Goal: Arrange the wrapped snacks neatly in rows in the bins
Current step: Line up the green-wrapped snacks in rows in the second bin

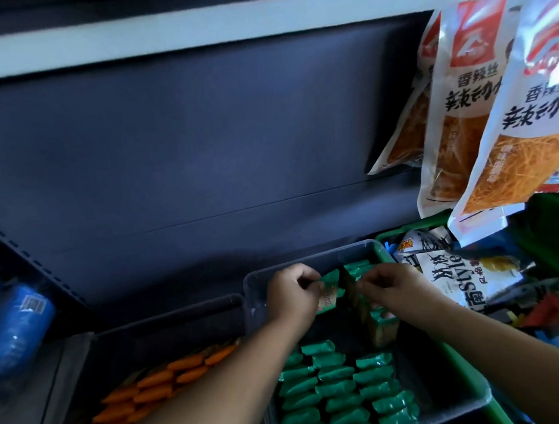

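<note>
Head view, one frame.

Grey bin (254,299), centre: holds green wrapped snacks (337,390). In the near half they lie flat in three rough rows, overlapping. A bare dark patch of bin floor separates these from the far end. At the far right a standing line of packets (377,324) runs on edge along the wall.

Both hands work at the far end of this bin. Left hand (292,293): fingers curled, thumb and fingertips pinching a green packet (330,294) held tilted above the bin floor. Right hand (392,286): fingers curled, pinching at the top of the standing line of packets. The two hands are near each other, not touching.

Dark bin (179,318), just left and touching the grey one: orange wrapped snacks (171,381) in slanted rows, partly hidden by the left forearm.

Green bin (464,364), just right: loose mixed snack bags (455,282), piled untidily.

Above it, white-and-orange bags (462,99) hang from hooks. A blue package (15,329) lies at far left; I cannot tell what it is.
</note>
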`<state>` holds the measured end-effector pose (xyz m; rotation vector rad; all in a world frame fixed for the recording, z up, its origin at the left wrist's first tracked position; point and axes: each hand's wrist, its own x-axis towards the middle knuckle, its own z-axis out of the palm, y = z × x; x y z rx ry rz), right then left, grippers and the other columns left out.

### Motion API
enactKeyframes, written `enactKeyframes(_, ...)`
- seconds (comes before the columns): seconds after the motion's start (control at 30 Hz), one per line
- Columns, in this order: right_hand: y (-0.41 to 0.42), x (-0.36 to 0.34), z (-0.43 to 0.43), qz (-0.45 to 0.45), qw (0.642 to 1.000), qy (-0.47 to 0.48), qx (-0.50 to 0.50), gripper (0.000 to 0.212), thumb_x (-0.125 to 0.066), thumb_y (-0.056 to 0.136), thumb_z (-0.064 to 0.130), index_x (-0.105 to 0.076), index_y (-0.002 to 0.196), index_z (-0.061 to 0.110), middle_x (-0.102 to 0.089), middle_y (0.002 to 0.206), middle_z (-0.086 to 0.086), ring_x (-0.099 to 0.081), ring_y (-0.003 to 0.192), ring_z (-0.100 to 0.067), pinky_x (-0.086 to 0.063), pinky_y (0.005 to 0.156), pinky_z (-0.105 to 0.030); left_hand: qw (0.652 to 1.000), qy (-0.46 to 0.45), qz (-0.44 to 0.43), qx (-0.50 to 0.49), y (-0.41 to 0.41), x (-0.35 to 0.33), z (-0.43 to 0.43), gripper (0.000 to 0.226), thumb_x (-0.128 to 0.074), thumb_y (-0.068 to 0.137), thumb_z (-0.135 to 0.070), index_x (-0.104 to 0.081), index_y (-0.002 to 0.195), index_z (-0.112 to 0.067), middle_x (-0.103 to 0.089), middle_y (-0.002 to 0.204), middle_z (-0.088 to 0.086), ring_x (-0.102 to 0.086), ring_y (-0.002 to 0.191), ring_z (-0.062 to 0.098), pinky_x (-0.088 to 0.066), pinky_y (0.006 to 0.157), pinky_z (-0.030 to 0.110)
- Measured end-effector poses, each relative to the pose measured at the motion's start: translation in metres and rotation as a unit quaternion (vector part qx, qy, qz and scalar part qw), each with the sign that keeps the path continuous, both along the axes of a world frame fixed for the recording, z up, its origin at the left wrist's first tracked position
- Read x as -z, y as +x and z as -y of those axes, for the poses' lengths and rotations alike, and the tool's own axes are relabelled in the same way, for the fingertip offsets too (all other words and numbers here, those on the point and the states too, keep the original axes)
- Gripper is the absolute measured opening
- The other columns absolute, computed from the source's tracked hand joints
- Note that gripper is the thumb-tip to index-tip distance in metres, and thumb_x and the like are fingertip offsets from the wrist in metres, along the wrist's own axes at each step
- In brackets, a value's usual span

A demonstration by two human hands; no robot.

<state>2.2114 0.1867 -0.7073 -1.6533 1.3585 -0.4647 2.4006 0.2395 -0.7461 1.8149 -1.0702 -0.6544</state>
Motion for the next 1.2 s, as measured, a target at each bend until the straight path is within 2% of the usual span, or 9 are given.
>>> enactKeyframes(0.17,0.005,-0.039,-0.035,0.048,0.999,0.003,-0.004,0.029,-0.081,0.088,0.024,-0.069,0.114,0.03,-0.075,0.104,0.005,-0.072,0.093,-0.013,-0.06,0.082,-0.032,0.998,-0.04,-0.052,0.026,-0.004,-0.056,-0.047,0.028,-0.084,0.081,-0.007,-0.072,0.078,-0.032,-0.076,0.084,-0.008,-0.07,0.08,0.005,-0.054,0.079,0.019)
enactKeyframes(0.27,0.011,-0.061,-0.063,0.139,0.99,0.034,0.013,0.024,-0.073,0.094,0.014,-0.069,0.112,0.028,-0.077,0.103,0.004,-0.073,0.089,-0.007,-0.057,0.079,-0.022,0.994,-0.059,-0.081,0.038,-0.014,-0.088,-0.073,0.024,-0.084,0.083,-0.011,-0.074,0.084,-0.033,-0.078,0.091,-0.009,-0.072,0.088,0.003,-0.055,0.085,0.018)
enactKeyframes(0.4,0.006,-0.091,-0.093,0.184,0.981,0.064,0.022,0.016,-0.068,0.098,0.013,-0.072,0.106,0.026,-0.08,0.093,0.002,-0.077,0.086,-0.017,-0.062,0.076,-0.036,0.991,-0.066,-0.11,0.04,-0.021,-0.118,-0.106,0.01,-0.081,0.089,-0.024,-0.079,0.096,-0.031,-0.077,0.097,-0.018,-0.069,0.094,-0.007,-0.051,0.085,0.009)
enactKeyframes(0.5,0.0,-0.11,-0.107,0.196,0.978,0.067,0.001,0.018,-0.069,0.098,0.015,-0.073,0.11,0.028,-0.079,0.097,-0.003,-0.076,0.088,-0.024,-0.06,0.07,-0.036,0.984,-0.061,-0.156,0.057,-0.024,-0.13,-0.121,0.012,-0.078,0.092,-0.017,-0.078,0.096,-0.027,-0.078,0.092,-0.013,-0.073,0.089,0.002,-0.06,0.085,0.023)
enactKeyframes(0.63,-0.003,-0.111,-0.115,0.185,0.982,0.037,0.008,0.011,-0.067,0.098,0.015,-0.076,0.096,0.022,-0.078,0.092,-0.011,-0.074,0.088,-0.039,-0.06,0.079,-0.056,0.984,-0.066,-0.144,0.079,-0.027,-0.136,-0.125,0.013,-0.076,0.092,-0.014,-0.078,0.094,-0.026,-0.078,0.091,-0.01,-0.074,0.088,0.007,-0.061,0.085,0.028)
enactKeyframes(0.77,-0.002,-0.112,-0.11,0.226,0.969,0.071,0.066,0.008,-0.062,0.101,0.013,-0.068,0.095,0.012,-0.075,0.082,-0.013,-0.069,0.063,-0.02,-0.059,0.06,-0.039,0.978,-0.01,-0.157,0.138,-0.024,-0.136,-0.126,0.024,-0.082,0.087,-0.016,-0.073,0.106,-0.026,-0.078,0.096,-0.005,-0.074,0.087,0.007,-0.061,0.082,0.026)
enactKeyframes(0.93,-0.009,-0.113,-0.099,0.234,0.968,0.067,0.056,0.014,-0.062,0.101,0.021,-0.068,0.097,0.009,-0.076,0.093,-0.02,-0.074,0.078,-0.032,-0.059,0.073,-0.056,0.972,0.043,-0.124,0.194,-0.023,-0.135,-0.13,0.03,-0.084,0.083,-0.009,-0.073,0.104,-0.027,-0.077,0.093,-0.004,-0.072,0.078,0.01,-0.062,0.079,0.037)
enactKeyframes(1.1,-0.018,-0.12,-0.097,0.274,0.956,0.102,-0.005,0.02,-0.067,0.095,0.011,-0.065,0.112,0.002,-0.075,0.101,-0.022,-0.075,0.094,-0.038,-0.063,0.07,-0.044,0.968,0.041,-0.12,0.216,-0.016,-0.135,-0.131,0.03,-0.075,0.092,-0.012,-0.069,0.108,-0.036,-0.074,0.099,-0.007,-0.075,0.081,0.028,-0.063,0.069,0.041)
enactKeyframes(1.2,-0.022,-0.118,-0.095,0.271,0.958,0.09,0.019,0.022,-0.068,0.094,0.006,-0.061,0.113,-0.002,-0.075,0.098,-0.023,-0.075,0.093,-0.04,-0.064,0.072,-0.05,0.979,0.037,-0.052,0.196,-0.015,-0.13,-0.128,0.029,-0.079,0.09,-0.025,-0.066,0.112,-0.038,-0.072,0.101,-0.01,-0.073,0.083,0.015,-0.063,0.077,0.042)
